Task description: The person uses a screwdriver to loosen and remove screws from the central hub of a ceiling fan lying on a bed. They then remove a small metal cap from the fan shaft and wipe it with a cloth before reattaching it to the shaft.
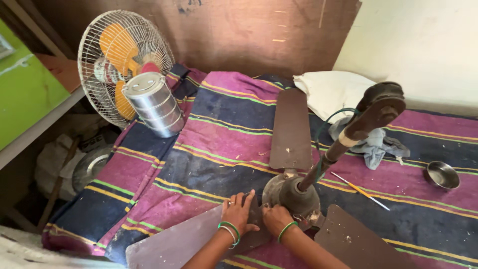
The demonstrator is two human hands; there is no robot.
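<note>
A brown ceiling fan lies on a striped purple and blue cloth [224, 134]. Its round motor housing [294, 194] sits low in the middle, and its down rod [348, 139] rises up to the right. One blade [291, 127] points away, another blade [184, 241] reaches to the lower left, and a third blade [358, 241] to the lower right. My left hand [238, 211] rests flat on the root of the lower-left blade, fingers spread. My right hand [275, 218] is curled against the near side of the motor housing. What its fingers hold is hidden.
A table fan [119, 60] with orange blades stands at the back left, with a stacked steel lunch carrier [154, 104] in front of it. A white pillow [331, 92], a grey rag [373, 144], a small steel bowl [441, 174] and a thin screwdriver [361, 192] lie to the right.
</note>
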